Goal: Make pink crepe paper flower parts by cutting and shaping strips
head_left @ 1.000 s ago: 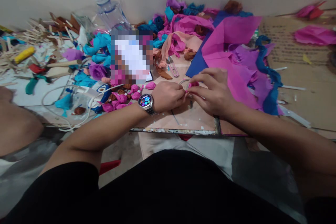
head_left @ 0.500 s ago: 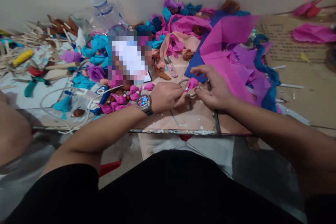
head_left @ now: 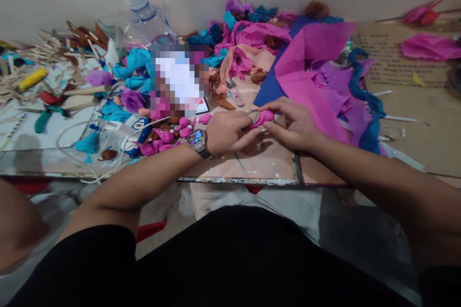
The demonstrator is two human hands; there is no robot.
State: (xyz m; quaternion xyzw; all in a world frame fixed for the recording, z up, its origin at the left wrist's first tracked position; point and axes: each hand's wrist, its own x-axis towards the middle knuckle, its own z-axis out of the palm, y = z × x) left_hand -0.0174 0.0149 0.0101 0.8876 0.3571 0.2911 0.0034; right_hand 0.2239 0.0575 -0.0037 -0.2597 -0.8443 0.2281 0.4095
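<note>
The left hand pinches the narrow end of a pink crepe-paper bud, its fingers hiding that tip. The bud sits between both hands, over the tabletop. The right hand curls beside it at a thin grey loop, its grip unclear. Pixelation masks most of a phone; another person's blurred limb is cut off at left.

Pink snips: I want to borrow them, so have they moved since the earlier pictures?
No. Judged against the blue sheet, the pink snips lie where they did, left of its near corner; no shift shows in any direction.
</note>
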